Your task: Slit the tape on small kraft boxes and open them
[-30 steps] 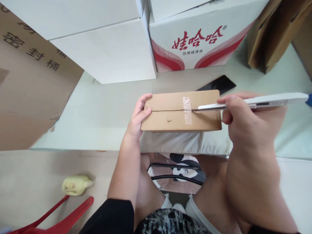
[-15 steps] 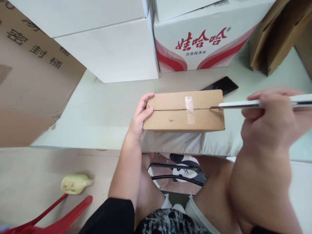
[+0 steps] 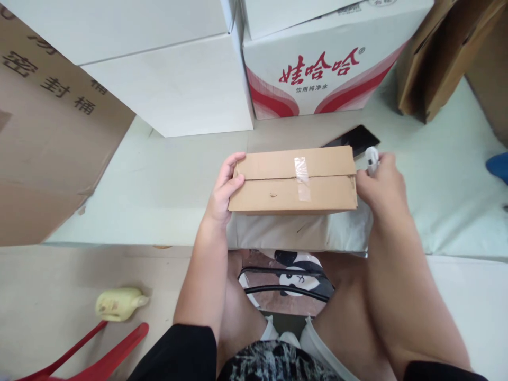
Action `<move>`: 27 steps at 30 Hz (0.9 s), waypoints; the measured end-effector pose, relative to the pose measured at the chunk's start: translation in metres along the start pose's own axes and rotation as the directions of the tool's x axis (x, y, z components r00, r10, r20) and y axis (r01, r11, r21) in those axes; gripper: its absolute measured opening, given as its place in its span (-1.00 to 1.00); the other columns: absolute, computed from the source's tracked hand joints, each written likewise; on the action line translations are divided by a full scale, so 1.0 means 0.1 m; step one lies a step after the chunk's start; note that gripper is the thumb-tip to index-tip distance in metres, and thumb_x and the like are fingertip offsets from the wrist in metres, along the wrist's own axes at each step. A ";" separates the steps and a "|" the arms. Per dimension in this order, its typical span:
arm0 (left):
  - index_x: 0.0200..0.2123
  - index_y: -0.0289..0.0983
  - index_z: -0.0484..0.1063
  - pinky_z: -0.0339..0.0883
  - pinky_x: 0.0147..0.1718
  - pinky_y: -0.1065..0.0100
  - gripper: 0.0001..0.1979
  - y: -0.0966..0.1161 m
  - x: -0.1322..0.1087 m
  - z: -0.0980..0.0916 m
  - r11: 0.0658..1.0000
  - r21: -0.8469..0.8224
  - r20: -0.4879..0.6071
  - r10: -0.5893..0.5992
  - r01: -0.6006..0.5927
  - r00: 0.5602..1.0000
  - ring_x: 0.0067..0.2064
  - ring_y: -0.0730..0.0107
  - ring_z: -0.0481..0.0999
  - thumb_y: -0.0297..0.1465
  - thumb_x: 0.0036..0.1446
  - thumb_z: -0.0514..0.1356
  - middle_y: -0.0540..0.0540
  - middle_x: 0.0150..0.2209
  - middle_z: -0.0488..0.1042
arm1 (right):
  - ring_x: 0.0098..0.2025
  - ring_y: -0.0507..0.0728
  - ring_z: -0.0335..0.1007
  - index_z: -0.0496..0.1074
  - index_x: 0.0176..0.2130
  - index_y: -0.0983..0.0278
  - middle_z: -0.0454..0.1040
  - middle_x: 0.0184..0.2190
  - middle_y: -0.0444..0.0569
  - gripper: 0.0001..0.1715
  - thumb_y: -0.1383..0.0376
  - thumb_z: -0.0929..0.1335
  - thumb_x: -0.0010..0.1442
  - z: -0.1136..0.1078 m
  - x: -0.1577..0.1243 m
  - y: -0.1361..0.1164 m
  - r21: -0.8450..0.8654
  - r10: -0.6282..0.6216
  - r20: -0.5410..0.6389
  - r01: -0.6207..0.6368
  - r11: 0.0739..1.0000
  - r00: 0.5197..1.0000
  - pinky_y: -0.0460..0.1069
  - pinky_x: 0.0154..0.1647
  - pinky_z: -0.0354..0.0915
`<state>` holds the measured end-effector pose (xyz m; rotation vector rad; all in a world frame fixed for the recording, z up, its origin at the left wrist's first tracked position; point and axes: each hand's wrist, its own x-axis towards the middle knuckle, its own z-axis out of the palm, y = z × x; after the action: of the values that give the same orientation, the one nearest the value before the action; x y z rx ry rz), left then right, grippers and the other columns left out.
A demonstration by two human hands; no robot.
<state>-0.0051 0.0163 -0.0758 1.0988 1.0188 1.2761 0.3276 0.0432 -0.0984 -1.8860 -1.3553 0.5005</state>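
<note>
A small brown cardboard box (image 3: 257, 193) stands on the pale-covered surface, a strip of clear tape (image 3: 302, 185) across the seam between its top flaps. My left hand (image 3: 225, 188) grips its left end, thumb on top near the seam. At the opposite end, my right hand (image 3: 383, 182) is closed round a white utility knife (image 3: 372, 159). Only the end of the knife's handle shows above my fingers; its blade is hidden. My right fingers are close against the box's right side; whether they touch it I cannot tell.
Behind the box lies a black phone (image 3: 359, 140). White cartons (image 3: 170, 90) and a red-and-white water carton (image 3: 325, 79) stand farther back. Folded cardboard (image 3: 420, 79) is at right, a large brown carton (image 3: 59, 148) at left. A yellow bottle (image 3: 119, 304) lies on the floor.
My right hand has moved left to the box's right end. The knife has turned from lying along the top seam to standing end-on beside the box. My left hand keeps its hold.
</note>
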 end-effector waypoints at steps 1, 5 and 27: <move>0.07 -0.05 0.45 0.39 0.16 0.13 -0.46 0.00 0.00 0.00 1.000 -0.004 0.001 -0.001 0.001 1.000 0.23 0.00 0.44 -0.10 0.01 0.40 -0.08 0.14 0.46 | -0.42 0.14 0.05 0.20 -0.30 0.13 0.05 -0.50 -0.20 -0.61 0.38 0.41 -0.13 0.06 0.00 0.04 -0.030 0.061 0.005 -0.061 0.998 0.998 0.15 -0.21 0.19; 0.06 -0.05 0.46 0.41 0.15 0.13 -0.47 0.00 0.00 0.01 1.000 -0.023 0.000 0.002 -0.002 1.000 0.23 0.00 0.44 -0.11 0.00 0.40 -0.08 0.14 0.47 | -0.23 0.26 0.26 0.26 -0.34 0.17 0.20 -0.38 -0.05 -0.76 0.33 0.38 -0.05 0.23 -0.08 0.02 -0.078 0.171 -0.024 -0.172 0.982 0.985 0.28 -0.05 0.25; -0.10 -0.07 0.27 0.38 -0.14 0.28 -0.52 -0.08 0.01 0.07 0.996 -0.040 -0.225 0.071 -0.082 0.972 -0.14 0.27 0.51 0.01 0.06 0.35 -0.02 -0.15 0.46 | -0.44 0.05 0.32 0.47 -0.37 0.20 0.42 -0.49 -0.17 -0.87 0.31 0.32 0.19 0.00 -0.35 -0.61 0.358 -0.176 -0.148 0.219 0.908 0.973 -0.01 -0.32 0.32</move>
<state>0.0033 0.0175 -0.0821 0.9804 1.1141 1.5047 0.2761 0.0204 -0.0559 -1.4291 -1.2588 0.4994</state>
